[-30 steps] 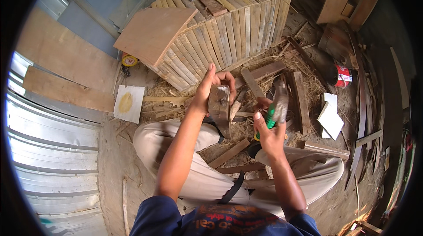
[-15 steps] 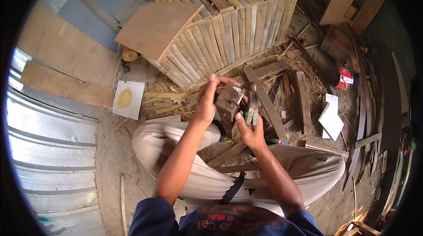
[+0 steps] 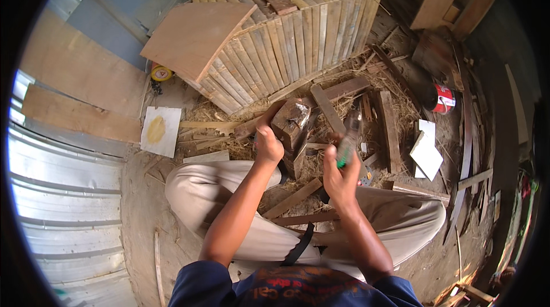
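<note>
A short, thick wooden block with a pale, chipped patch on top stands among the boards in front of me. My left hand is just at its near left side, thumb up; its other fingers are mostly hidden, so I cannot tell whether it grips the wood. To the right of the block, my right hand is closed around a green-handled metal tool. Motion smears the tool's head, which points away from me, and its exact kind is unclear. Both forearms reach over my crossed legs.
A slatted wooden crate stands beyond, with a thin brown panel leaning over its left end. Loose planks and straw litter the ground. White pieces and a red-labelled container lie at right; a stained white sheet lies left.
My right hand has moved away from the block to the right, taking the green-handled tool along. My left hand has dropped lower along the block's near left side, off its upper part.
</note>
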The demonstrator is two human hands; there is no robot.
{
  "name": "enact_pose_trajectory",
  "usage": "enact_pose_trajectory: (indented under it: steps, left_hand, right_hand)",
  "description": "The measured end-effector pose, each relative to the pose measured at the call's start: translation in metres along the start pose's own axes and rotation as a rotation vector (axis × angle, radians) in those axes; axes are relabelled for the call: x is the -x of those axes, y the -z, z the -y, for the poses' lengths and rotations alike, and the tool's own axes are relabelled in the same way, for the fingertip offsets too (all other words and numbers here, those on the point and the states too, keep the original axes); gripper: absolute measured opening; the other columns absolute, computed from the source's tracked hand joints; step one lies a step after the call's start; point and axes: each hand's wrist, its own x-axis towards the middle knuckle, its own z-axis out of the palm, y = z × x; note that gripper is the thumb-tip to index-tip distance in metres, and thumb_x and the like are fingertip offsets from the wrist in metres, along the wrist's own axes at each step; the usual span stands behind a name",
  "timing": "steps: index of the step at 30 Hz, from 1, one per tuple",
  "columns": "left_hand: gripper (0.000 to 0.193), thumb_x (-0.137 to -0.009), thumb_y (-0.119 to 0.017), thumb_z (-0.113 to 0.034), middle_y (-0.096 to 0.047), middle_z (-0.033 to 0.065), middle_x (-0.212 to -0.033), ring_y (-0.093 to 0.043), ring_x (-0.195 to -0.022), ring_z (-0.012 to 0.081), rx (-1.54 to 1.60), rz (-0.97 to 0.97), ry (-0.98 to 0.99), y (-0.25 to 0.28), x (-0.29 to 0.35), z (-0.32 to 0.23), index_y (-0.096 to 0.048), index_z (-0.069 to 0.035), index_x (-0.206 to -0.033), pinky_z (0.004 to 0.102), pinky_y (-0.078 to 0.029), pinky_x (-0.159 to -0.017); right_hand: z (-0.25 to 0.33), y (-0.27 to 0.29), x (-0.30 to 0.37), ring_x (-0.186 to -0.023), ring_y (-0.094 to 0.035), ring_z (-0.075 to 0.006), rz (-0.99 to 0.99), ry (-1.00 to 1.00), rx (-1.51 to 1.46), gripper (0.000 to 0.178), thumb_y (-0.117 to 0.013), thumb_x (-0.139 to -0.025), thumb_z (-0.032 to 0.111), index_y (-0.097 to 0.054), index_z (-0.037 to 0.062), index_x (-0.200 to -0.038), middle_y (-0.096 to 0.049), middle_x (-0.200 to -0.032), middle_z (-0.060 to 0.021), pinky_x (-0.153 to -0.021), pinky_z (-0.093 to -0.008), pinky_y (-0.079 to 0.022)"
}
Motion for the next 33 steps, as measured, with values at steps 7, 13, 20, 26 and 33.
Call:
enact_pose_trajectory:
  steps: [7, 13, 20, 26, 33]
  left_hand:
    - [0.054, -0.107, -0.050, -0.030, -0.058, 0.0249, -0.132, -0.059, -0.119, 0.0343, -0.368, -0.163, -0.211, 0.029, 0.009, 0.067, -0.042, 0.007, -0.144, 0.0399, -0.042, -0.105]
    - [0.037, -0.113, -0.037, -0.021, -0.062, 0.0178, -0.123, -0.062, -0.102, 0.0224, 0.014, -0.136, 0.073, 0.019, 0.002, 0.067, -0.051, 0.005, -0.134, 0.0327, -0.049, -0.093]
    - [0.050, -0.113, -0.032, -0.036, -0.066, 0.0119, -0.112, -0.062, -0.096, 0.0180, 0.384, -0.056, 0.208, 0.023, -0.019, 0.031, -0.058, 0.004, -0.127, 0.0312, -0.049, -0.091]
    - [0.057, -0.110, -0.026, -0.044, -0.065, 0.0118, -0.125, -0.059, -0.120, 0.0228, 0.288, -0.085, 0.305, 0.015, -0.017, 0.019, -0.052, 0.000, -0.135, 0.0363, -0.041, -0.108]
    - [0.047, -0.110, -0.033, -0.033, -0.064, 0.0123, -0.119, -0.061, -0.110, 0.0207, 0.133, -0.050, 0.207, 0.017, -0.021, 0.022, -0.053, 0.003, -0.132, 0.0335, -0.045, -0.099]
  right_hand:
    - [0.028, 0.011, 0.031, -0.061, -0.051, -0.0067, 0.250, 0.150, -0.088, 0.032, -0.054, -0.103, 0.023, -0.047, -0.0026, -0.120, -0.056, -0.075, -0.0031, -0.053, -0.0239, -0.041]
    - [0.042, 0.002, 0.024, -0.063, -0.056, -0.0183, 0.404, 0.433, 0.032, 0.028, -0.056, -0.099, 0.022, -0.058, -0.0048, -0.106, -0.058, -0.076, -0.0107, -0.057, -0.0313, -0.045]
    - [0.061, 0.000, 0.033, -0.060, -0.048, -0.0129, 0.357, 0.358, -0.283, 0.071, -0.047, -0.097, 0.068, -0.046, 0.0038, -0.127, -0.047, -0.079, -0.0039, -0.048, -0.0263, -0.035]
    - [0.071, -0.013, 0.006, -0.062, -0.060, -0.0159, 0.239, 0.239, 0.409, 0.025, -0.053, -0.101, 0.017, -0.058, -0.0049, -0.113, -0.061, -0.074, -0.0109, -0.055, -0.0351, -0.047]
    - [0.091, -0.017, 0.015, -0.058, -0.053, -0.0154, 0.265, 0.536, 0.107, 0.054, -0.053, -0.100, 0.048, -0.051, -0.0046, -0.113, -0.057, -0.078, -0.0105, -0.049, -0.0283, -0.040]
